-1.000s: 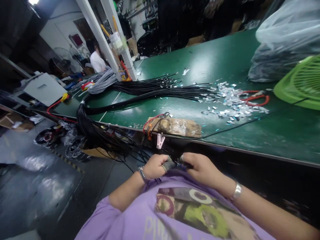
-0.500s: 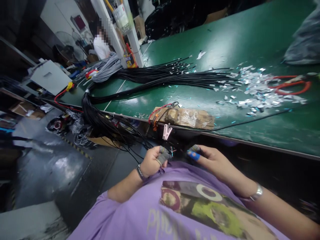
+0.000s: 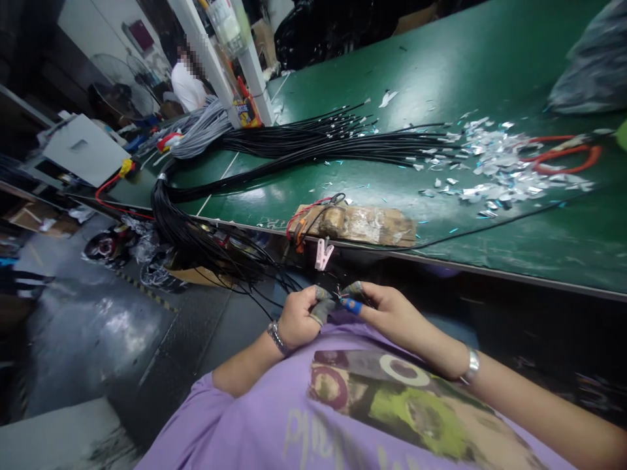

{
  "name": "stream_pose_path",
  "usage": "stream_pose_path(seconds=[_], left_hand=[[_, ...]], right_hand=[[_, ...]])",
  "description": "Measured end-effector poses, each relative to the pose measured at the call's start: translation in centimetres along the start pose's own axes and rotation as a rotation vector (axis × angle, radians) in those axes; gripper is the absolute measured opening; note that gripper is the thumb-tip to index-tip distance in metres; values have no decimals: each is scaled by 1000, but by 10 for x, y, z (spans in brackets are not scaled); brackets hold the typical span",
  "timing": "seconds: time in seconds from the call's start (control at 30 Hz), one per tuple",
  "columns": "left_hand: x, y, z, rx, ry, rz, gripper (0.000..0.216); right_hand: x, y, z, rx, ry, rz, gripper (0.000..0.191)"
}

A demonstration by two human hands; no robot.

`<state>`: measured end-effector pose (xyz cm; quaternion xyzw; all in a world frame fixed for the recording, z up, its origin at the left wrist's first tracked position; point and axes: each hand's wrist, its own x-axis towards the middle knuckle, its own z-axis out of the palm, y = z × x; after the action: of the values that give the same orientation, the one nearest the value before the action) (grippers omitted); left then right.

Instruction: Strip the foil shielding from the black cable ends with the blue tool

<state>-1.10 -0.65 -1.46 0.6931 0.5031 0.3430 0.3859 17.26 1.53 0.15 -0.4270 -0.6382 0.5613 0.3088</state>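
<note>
My left hand, with cloth-wrapped fingertips, is closed on the end of a black cable, mostly hidden by the fingers. Thin coloured wires fan out from that end, in front of my purple shirt. My right hand, a blue wrap on its thumb, pinches at these wires from the other side; the exact contact is too small to make out. Just beyond both hands, a pink clothes peg hangs at the table edge beside a wooden block.
Black cable bundles lie across the green table and droop over its edge at left. Silvery foil scraps and an orange cord lie to the right. A post stands at the back; a person in white is beyond.
My right hand has moved left to the wires, closing the gap between my hands. My left hand stays closed in nearly the same place. The view has shifted slightly.
</note>
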Motion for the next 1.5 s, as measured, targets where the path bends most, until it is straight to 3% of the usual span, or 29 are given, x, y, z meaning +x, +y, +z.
stream_pose_path(seconds=[0.2, 0.43, 0.57, 0.67, 0.8, 0.9, 1.0, 1.07, 1.23, 1.37, 1.5], left_hand=[[0, -2, 1, 54, 25, 8, 16], [0, -1, 0, 162, 30, 57, 16], [0, -1, -1, 199, -3, 47, 16], [0, 1, -3, 200, -19, 39, 17], [2, 5, -5, 98, -57, 2, 21], [4, 7, -3, -115, -121, -111, 29], [5, 8, 0, -269, -149, -254, 37], [5, 8, 3, -265, -121, -262, 37], [1, 5, 2, 88, -22, -54, 21], [-2, -2, -1, 422, -1, 156, 12], [2, 0, -1, 298, 13, 221, 20]], right_hand=[[-2, 4, -3, -78, -4, -32, 13], [-2, 0, -2, 47, -51, 88, 30], [0, 2, -1, 59, -53, 80, 31], [0, 4, -5, -22, -78, 9, 26], [-4, 4, -14, -353, -73, -186, 10], [-6, 6, -14, -506, 7, -304, 22], [-6, 9, -8, -377, 50, -296, 16], [-5, 11, -2, -227, 45, -230, 10], [-1, 14, 4, -14, 49, -51, 28], [-1, 6, 1, 62, 52, 72, 31], [-3, -3, 3, 532, -61, 273, 34]])
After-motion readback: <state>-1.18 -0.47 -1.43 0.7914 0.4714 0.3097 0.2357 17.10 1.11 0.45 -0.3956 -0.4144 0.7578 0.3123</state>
